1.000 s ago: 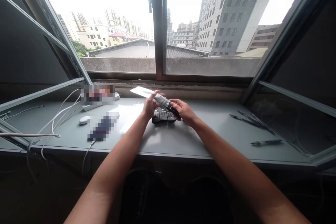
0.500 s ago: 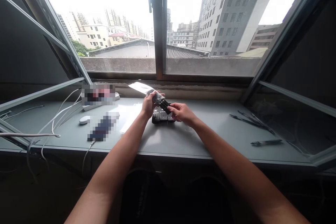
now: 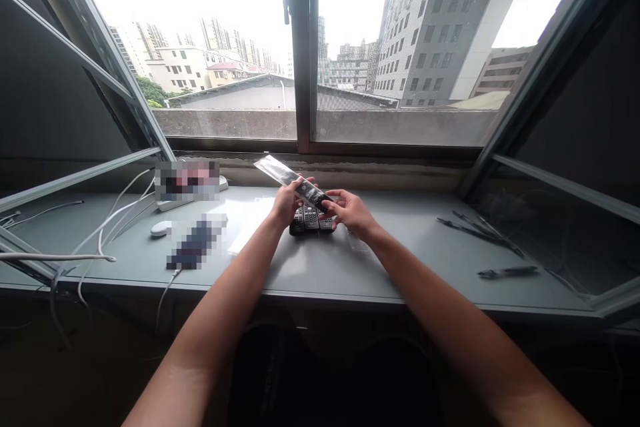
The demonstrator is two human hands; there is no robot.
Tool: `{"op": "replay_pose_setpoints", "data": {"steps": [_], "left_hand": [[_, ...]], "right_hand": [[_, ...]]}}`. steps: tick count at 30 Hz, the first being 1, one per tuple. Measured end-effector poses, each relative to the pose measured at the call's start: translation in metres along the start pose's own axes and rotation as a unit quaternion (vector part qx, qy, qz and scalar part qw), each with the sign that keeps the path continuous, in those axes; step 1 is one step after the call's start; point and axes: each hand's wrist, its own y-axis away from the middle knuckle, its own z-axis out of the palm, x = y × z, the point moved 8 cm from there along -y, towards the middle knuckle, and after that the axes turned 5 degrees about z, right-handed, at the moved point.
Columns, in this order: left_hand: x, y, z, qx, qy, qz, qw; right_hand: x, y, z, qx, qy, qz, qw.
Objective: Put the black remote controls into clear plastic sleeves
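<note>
Both hands, left hand and right hand, grip a bagged remote, partly hiding remotes beneath.

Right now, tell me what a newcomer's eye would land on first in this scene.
Both hands meet at the middle of the grey sill-side table: the left hand and right hand hold a black remote control in a clear plastic sleeve, its far end tilted up towards the window. Directly beneath lies a row of black remote controls. White cables sprawl at the left, and dark pens lie at the right.
</note>
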Motion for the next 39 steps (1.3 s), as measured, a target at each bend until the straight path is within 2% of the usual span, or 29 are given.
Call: {"op": "replay_pose_setpoints", "data": {"steps": [4, 6, 10, 15, 19, 22, 25, 27, 29, 31, 34, 36, 39], "left_hand": [[0.005, -0.002, -0.011, 0.057, 0.033, 0.009, 0.998], [0.007, -0.001, -0.013, 0.063, 0.034, 0.018, 0.997], [0.006, 0.004, 0.000, 0.008, 0.016, 0.015, 1.000], [-0.010, 0.013, 0.020, -0.095, -0.057, -0.021, 0.994], [-0.015, 0.014, 0.023, -0.123, -0.084, -0.028, 0.988], [-0.009, 0.007, 0.014, -0.076, -0.049, -0.021, 0.996], [0.000, -0.002, -0.008, 0.035, 0.005, -0.004, 0.999], [0.003, -0.005, -0.020, 0.089, 0.028, 0.000, 0.996], [0.004, -0.006, -0.023, 0.102, 0.038, 0.001, 0.994], [0.003, -0.005, -0.018, 0.079, 0.038, 0.006, 0.996], [-0.004, 0.001, -0.001, 0.013, 0.023, -0.007, 1.000], [-0.009, 0.005, 0.008, -0.020, 0.012, -0.022, 0.999], [-0.012, 0.007, 0.012, -0.037, 0.010, -0.028, 0.999]], "right_hand": [[-0.004, 0.005, 0.013, -0.066, -0.006, -0.005, 0.998], [-0.006, 0.007, 0.017, -0.090, 0.002, -0.013, 0.996], [-0.006, 0.006, 0.017, -0.086, 0.039, -0.039, 0.995], [-0.010, 0.001, -0.001, 0.004, 0.044, -0.081, 0.996], [-0.008, -0.002, -0.009, 0.025, 0.028, -0.059, 0.998], [-0.009, -0.001, -0.009, 0.029, 0.037, -0.061, 0.997], [-0.008, 0.000, -0.005, 0.020, 0.069, -0.063, 0.995], [-0.008, 0.002, -0.001, 0.008, 0.098, -0.070, 0.993], [-0.010, 0.004, 0.003, 0.000, 0.135, -0.095, 0.986], [-0.014, 0.006, 0.005, 0.004, 0.174, -0.129, 0.976], [-0.018, 0.008, 0.002, 0.025, 0.185, -0.153, 0.970], [-0.019, 0.008, -0.002, 0.037, 0.167, -0.148, 0.974], [-0.017, 0.007, -0.007, 0.041, 0.152, -0.124, 0.980]]}}
